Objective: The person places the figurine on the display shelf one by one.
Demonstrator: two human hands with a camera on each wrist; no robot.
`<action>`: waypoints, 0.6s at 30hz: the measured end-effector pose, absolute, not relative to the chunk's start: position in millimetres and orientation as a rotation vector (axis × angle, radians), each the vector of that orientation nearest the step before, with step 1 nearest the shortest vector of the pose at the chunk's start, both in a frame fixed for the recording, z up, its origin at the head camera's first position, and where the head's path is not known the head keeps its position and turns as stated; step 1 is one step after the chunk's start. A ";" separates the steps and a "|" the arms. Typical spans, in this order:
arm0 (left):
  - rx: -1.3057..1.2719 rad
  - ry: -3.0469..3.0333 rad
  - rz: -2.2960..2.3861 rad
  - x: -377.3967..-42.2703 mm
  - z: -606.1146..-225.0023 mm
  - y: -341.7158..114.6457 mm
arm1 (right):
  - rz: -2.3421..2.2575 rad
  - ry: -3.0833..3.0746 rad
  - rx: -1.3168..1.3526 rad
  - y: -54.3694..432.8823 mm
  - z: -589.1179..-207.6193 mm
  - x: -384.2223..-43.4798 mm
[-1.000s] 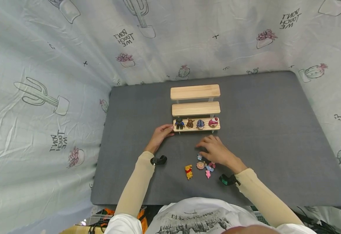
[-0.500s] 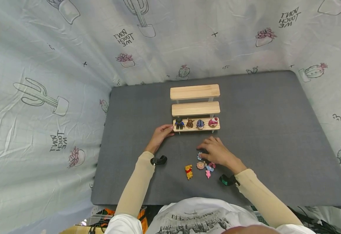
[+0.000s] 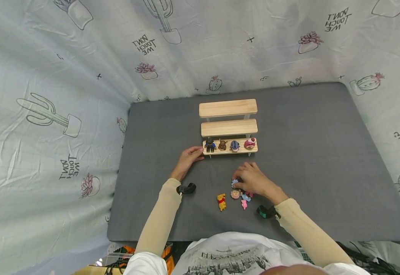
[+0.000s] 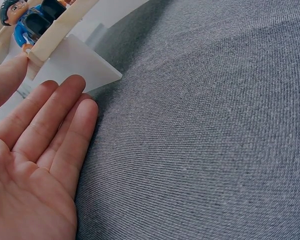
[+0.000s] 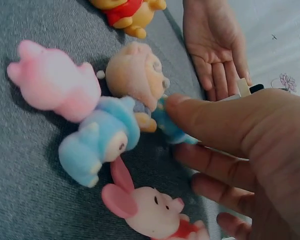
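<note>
Just below and right of the centre of the head view, my right grip (image 3: 253, 179) pinches a small blue figure (image 5: 165, 126) between thumb and index finger, low over the gray desk (image 3: 306, 133). In the right wrist view, a hooded peach figure (image 5: 127, 75) lies immediately left of it, with a light-blue figure (image 5: 92, 150) below and a pink figure (image 5: 55, 80) at the left. A pink-eared figure (image 5: 152, 212) sits at the bottom edge, and a yellow bear (image 5: 132, 15) at the top.

My left grip (image 3: 190, 156) is relaxed, its fingers extended and its thumb at the left end of the lowest tier (image 3: 228, 151) of a three-tier wooden stand (image 3: 228, 108), near the centre of the head view. On that tier, left to right, are a black-topped figure (image 3: 210, 145), a brown figure (image 3: 222, 145), a blue-gray figure (image 3: 234, 146) and a red-and-white figure (image 3: 249, 143).
</note>
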State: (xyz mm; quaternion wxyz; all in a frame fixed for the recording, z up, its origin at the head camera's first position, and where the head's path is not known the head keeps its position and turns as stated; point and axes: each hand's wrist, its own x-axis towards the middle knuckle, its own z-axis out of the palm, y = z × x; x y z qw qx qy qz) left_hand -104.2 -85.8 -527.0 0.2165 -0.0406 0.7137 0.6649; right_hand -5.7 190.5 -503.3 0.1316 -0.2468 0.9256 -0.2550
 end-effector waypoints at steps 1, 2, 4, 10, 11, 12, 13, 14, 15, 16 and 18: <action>-0.111 1.977 1.842 -104.2 -526.7 -85.6 | -0.758 2.678 -0.699 190.3 -503.5 -6.0; -0.111 1.977 1.841 -104.3 -526.5 -85.5 | -0.784 2.666 -0.678 190.2 -503.4 -6.4; -0.113 1.978 1.840 -104.5 -526.5 -85.4 | -0.830 2.648 -0.640 190.2 -502.9 -7.2; -0.123 1.994 1.833 -104.8 -527.0 -85.0 | -0.904 2.618 -0.592 191.5 -501.7 -7.5; -0.123 1.996 1.830 -104.8 -526.9 -85.0 | -0.913 2.616 -0.591 191.8 -501.8 -7.2; -0.123 1.997 1.828 -104.8 -526.9 -84.9 | -0.929 2.613 -0.591 192.2 -502.0 -6.9; -0.123 1.997 1.828 -104.6 -526.8 -84.9 | -0.949 2.608 -0.592 192.5 -502.0 -6.8; -0.126 1.996 1.828 -104.5 -526.7 -84.9 | -0.973 2.601 -0.595 192.8 -501.9 -6.8; -0.128 1.996 1.827 -104.4 -526.7 -84.9 | -1.002 2.594 -0.595 193.3 -501.1 -6.6; -0.131 1.995 1.826 -104.5 -526.9 -84.9 | -1.032 2.584 -0.595 193.7 -500.9 -6.6; -0.131 1.995 1.825 -104.2 -527.0 -85.0 | -1.084 2.562 -0.589 194.8 -499.6 -7.0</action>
